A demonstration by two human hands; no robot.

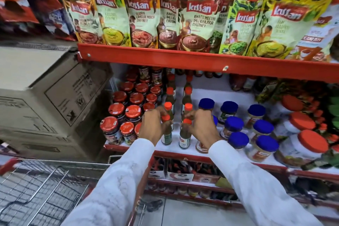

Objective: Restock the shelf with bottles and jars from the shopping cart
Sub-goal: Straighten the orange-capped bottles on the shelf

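On the middle shelf point(201, 154), near its front edge, two slim bottles with orange caps stand upright side by side, and each hand grips one just under its cap. The left hand point(153, 126) wraps its fingers around the neck of the left bottle point(166, 134); the right hand point(200, 126) does the same with the right bottle point(185, 136). Both bases appear to rest on the shelf, at the near end of two rows of like bottles running back to the far wall. The step in hand looks like setting these two down. Next, the hands need to let go without tipping them, then reach back to the cart point(36, 189) at the near left. Both arms stretch forward in white sleeves, wrists bent down. Red-lidded jars point(126, 115) stand left, blue-lidded jars point(238, 126) right.
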